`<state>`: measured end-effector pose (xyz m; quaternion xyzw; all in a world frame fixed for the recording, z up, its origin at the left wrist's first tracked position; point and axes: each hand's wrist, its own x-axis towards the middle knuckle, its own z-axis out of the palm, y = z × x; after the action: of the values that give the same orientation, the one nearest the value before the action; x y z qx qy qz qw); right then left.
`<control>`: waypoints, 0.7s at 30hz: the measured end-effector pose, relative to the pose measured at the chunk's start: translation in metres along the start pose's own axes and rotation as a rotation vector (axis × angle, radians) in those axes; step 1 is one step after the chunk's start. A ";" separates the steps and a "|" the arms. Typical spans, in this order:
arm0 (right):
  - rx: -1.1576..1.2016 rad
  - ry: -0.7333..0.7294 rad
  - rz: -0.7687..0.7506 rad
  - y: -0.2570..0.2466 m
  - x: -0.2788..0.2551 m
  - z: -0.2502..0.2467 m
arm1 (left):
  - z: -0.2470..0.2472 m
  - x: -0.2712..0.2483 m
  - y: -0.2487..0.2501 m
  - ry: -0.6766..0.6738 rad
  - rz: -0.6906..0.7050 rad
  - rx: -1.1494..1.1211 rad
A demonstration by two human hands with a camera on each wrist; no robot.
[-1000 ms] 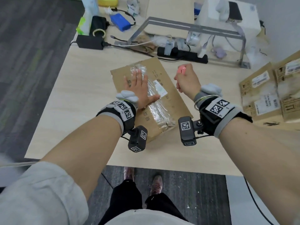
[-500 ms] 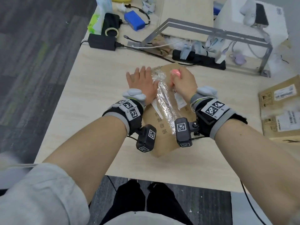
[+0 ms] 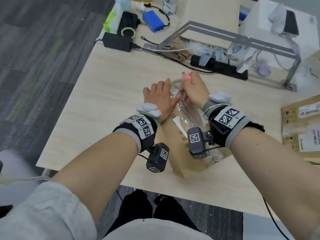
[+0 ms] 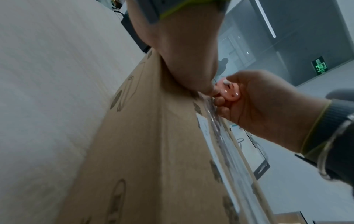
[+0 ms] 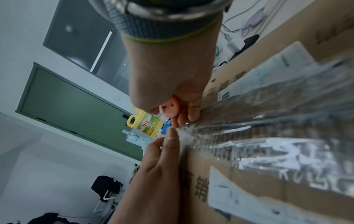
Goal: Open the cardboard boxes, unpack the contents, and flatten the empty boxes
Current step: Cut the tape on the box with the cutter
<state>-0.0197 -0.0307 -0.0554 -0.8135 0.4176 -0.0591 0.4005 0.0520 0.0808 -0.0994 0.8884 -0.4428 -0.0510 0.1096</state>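
Observation:
A brown cardboard box [image 3: 180, 153] sealed with wrinkled clear tape [image 3: 187, 113] lies on the light wooden table [image 3: 112, 87]. My left hand [image 3: 160, 97] presses flat on the box's far left part, fingers straight. My right hand [image 3: 194, 89] grips a small pink cutter [image 3: 186, 77] in a fist, held against the tape seam near the box's far end. The left wrist view shows the pink cutter [image 4: 228, 92] in my fist at the tape [image 4: 216, 125]. The right wrist view shows the cutter [image 5: 170, 108] above the tape [image 5: 268, 136].
More taped cardboard boxes [image 3: 301, 125] lie at the right edge. Behind the box stand a grey metal frame [image 3: 225, 37], a black power strip [image 3: 220, 66], a black adapter [image 3: 116, 42], a blue pack [image 3: 153, 20] and cables. The table's front edge is close to my body.
My right hand with the pink cutter has come left onto the box's tape seam, beside my left hand. The box has turned to lie more lengthwise away from me.

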 end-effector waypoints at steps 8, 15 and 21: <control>0.230 -0.062 0.027 0.006 -0.014 -0.008 | -0.010 0.023 0.007 -0.121 -0.128 -0.045; 0.342 -0.089 0.040 0.015 -0.016 -0.009 | -0.005 0.034 0.002 -0.096 -0.082 -0.002; 0.248 -0.092 0.052 0.008 -0.014 -0.004 | -0.006 0.030 0.001 -0.017 -0.095 -0.022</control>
<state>-0.0360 -0.0253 -0.0550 -0.7483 0.4094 -0.0625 0.5183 0.0704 0.0568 -0.0935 0.9068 -0.4003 -0.0684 0.1131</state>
